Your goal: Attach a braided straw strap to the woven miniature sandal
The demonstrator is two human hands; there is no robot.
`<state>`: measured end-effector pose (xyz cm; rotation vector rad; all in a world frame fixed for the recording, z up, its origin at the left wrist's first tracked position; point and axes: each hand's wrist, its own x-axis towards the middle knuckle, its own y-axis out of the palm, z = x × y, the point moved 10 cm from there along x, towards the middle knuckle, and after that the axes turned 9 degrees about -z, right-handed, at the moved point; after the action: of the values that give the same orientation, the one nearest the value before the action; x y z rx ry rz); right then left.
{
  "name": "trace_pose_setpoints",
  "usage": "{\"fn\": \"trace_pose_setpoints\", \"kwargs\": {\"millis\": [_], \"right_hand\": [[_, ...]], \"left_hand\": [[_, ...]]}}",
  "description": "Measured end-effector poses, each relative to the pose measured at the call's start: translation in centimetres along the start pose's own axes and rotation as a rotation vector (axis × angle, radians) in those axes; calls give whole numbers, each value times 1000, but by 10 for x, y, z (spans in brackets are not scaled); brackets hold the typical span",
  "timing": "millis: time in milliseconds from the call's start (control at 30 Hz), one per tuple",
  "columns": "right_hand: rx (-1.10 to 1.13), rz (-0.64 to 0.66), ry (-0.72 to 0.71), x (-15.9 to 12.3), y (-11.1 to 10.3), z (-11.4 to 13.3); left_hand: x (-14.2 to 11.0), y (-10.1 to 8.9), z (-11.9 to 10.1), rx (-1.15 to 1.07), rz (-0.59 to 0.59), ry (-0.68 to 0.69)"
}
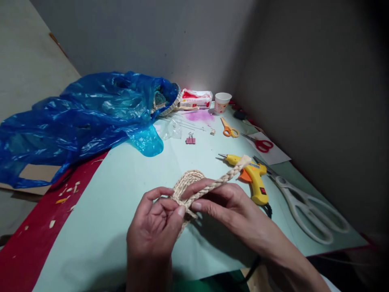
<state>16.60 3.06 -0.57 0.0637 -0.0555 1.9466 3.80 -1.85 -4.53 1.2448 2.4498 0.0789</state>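
Note:
A pale braided straw cord (225, 178) is coiled into a small, layered piece (188, 180) above the front of the table. My left hand (158, 219) pinches the coil's near edge between thumb and fingers. From the right, my right hand (231, 207) grips the cord where it leaves the coil, thumb below and fingers behind. The cord's loose end slants up to the right, its tip in front of a yellow glue gun (259, 182). A short end sticks out beneath the fingers. Part of the coil is hidden by both hands.
Large white-handled scissors (304, 207), red scissors (263, 145) and orange scissors (229, 129) lie to the right. A paper cup (223, 103) and a red-white packet (196, 99) stand at the back. A pink binder clip (190, 140) is mid-table; a blue plastic bag (91, 109) fills the left.

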Motion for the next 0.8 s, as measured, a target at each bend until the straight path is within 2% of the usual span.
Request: {"fn": "trace_pose_setpoints", "kwargs": {"millis": [233, 367, 467, 567, 667, 800], "right_hand": [[34, -85, 11, 0, -7, -1], [148, -53, 83, -1, -2, -9], [123, -70, 117, -3, -1, -15], [-59, -134, 86, -5, -2, -16], [-178, -167, -4, -5, -3, -9], [-4, -86, -5, -7, -1, -9]], "left_hand": [[0, 5, 5, -34, 69, -94], [0, 5, 5, -46, 73, -116], [0, 4, 7, -49, 65, -124], [1, 0, 12, -42, 43, -131], [3, -3, 14, -33, 26, -118], [3, -2, 13, -43, 38, -123]]}}
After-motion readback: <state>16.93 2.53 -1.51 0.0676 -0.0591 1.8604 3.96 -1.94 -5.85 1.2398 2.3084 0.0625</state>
